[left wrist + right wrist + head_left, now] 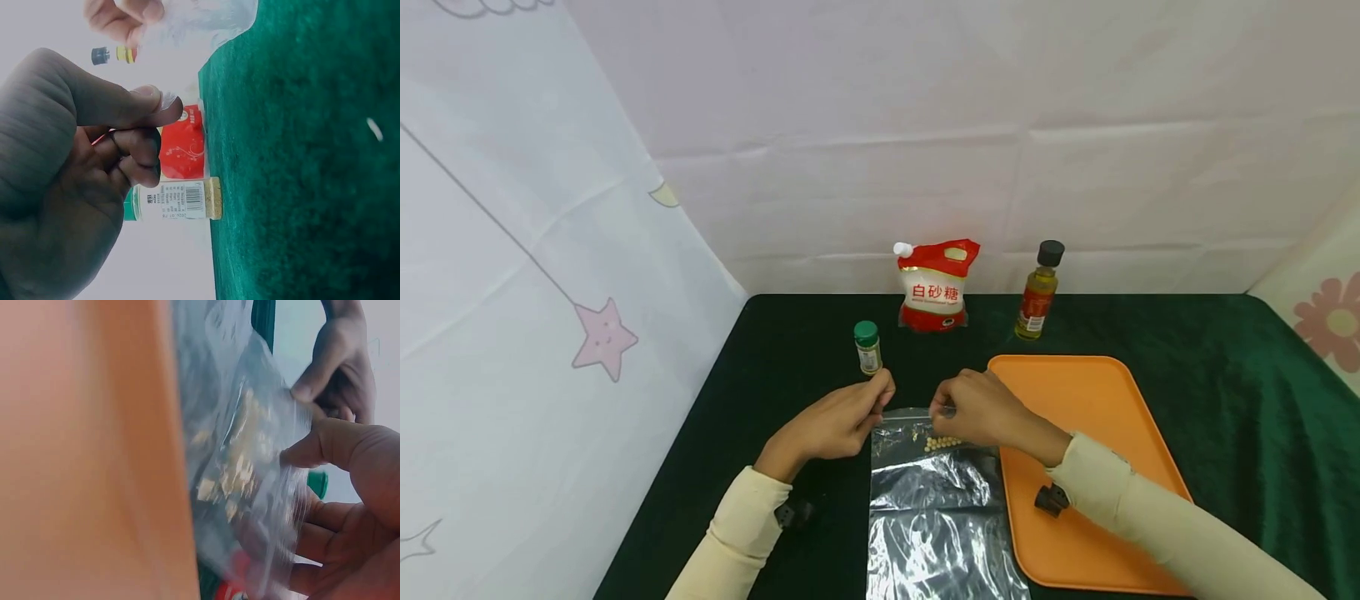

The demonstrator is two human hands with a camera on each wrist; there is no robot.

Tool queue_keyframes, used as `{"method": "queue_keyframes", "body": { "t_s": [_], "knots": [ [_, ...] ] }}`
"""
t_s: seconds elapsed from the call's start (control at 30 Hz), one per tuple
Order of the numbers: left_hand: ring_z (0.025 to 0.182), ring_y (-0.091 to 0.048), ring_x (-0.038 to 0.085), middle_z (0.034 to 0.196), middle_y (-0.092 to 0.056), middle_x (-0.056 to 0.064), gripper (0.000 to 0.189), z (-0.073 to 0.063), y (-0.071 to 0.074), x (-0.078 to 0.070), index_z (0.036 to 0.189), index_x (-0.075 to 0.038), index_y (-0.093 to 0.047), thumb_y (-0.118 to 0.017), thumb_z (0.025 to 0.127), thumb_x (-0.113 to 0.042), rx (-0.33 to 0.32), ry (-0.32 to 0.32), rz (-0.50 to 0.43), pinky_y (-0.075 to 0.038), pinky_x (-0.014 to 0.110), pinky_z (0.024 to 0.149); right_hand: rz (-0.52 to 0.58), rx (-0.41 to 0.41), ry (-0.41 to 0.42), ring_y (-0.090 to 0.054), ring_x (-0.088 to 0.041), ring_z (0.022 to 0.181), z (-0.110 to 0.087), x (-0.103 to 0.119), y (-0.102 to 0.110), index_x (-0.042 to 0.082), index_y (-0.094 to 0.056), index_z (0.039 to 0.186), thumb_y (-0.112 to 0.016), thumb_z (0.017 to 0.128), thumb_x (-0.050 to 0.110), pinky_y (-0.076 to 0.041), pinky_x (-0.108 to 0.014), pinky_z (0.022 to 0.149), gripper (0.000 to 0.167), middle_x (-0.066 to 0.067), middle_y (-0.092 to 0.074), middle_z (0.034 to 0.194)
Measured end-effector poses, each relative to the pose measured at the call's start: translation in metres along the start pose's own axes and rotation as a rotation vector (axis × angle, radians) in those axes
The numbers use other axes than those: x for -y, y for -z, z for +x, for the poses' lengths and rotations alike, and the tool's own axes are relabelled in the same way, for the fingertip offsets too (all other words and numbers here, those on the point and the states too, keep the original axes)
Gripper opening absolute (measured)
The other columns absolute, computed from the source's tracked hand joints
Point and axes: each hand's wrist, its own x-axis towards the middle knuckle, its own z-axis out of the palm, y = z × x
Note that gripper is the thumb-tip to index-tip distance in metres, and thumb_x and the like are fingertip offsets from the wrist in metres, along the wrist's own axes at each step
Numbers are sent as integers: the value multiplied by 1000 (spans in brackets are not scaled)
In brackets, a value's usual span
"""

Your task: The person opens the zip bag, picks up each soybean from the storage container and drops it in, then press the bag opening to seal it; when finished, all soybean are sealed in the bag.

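Observation:
A clear plastic zip bag (936,533) lies on the dark green tablecloth, its top end lifted. Small pale-yellow round pieces (942,443) are gathered near that top end; through the film in the right wrist view the yellow pieces (237,475) look blurred. My left hand (838,421) pinches the bag's upper left corner between thumb and forefinger, and in the left wrist view a bit of film shows at the fingertips. At the upper right edge my right hand (981,408) pinches the bag (275,506), thumb on one side and fingers behind.
An orange tray (1075,392) lies right of the bag, under the right forearm. Beyond the left hand stands a green-capped seasoning jar (868,350). Farther back are a red-and-white sugar pouch (934,287) and a dark-capped oil bottle (1037,292), near the white curtain.

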Motion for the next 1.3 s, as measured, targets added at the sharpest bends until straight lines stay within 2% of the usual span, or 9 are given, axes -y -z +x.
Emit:
{"method": "queue_keyframes", "body": {
  "t_s": [0.2,0.43,0.73,0.83,1.07,1.17,1.3],
  "knots": [
    [72,-49,8,85,-45,-5,34,-1,1,3,109,-16,-39,-62,94,4,5,11,-4,-45,26,62,57,34,-45,-49,-14,78,-11,-20,10,25,-70,84,-74,87,27,-40,-37,76,5,12,-59,80],
    [72,-48,8,84,-45,-5,32,-1,2,4,109,-13,-40,-61,93,5,10,6,3,-43,26,62,224,67,-106,-54,-16,73,-25,-36,18,17,-72,91,-71,91,22,-48,-33,65,5,7,-64,81],
    [69,-46,9,82,-43,-5,33,-3,5,3,106,-14,-41,-62,92,7,-7,0,26,-41,27,61,255,59,-140,-56,-17,78,-44,-51,30,18,-71,92,-72,93,23,-51,-32,69,5,7,-65,88],
    [69,-45,9,82,-43,-6,32,-4,6,5,106,-14,-41,-63,93,5,-13,4,43,-41,27,61,235,60,-117,-55,-16,75,-45,-55,32,19,-71,92,-72,94,24,-51,-31,66,5,9,-66,87],
    [73,-49,7,85,-49,-7,25,-6,7,10,102,-17,-48,-61,96,2,-47,24,66,-46,26,63,163,4,36,-54,-9,67,-38,-59,26,20,-70,91,-70,97,24,-49,-27,61,7,12,-63,81],
    [81,-53,6,92,-56,-7,17,-7,4,13,102,-17,-56,-60,98,-1,-51,38,76,-50,26,70,140,-21,48,-52,-9,62,-34,-60,23,19,-70,90,-71,96,19,-49,-26,57,5,12,-61,76],
    [94,-58,7,107,-63,-4,14,-7,-2,17,113,-15,-64,-59,101,-8,-37,65,147,-53,29,83,114,-30,42,-52,-9,64,-31,-62,21,12,-73,96,-69,96,15,-50,-26,60,5,11,-64,80]
  ]
}}
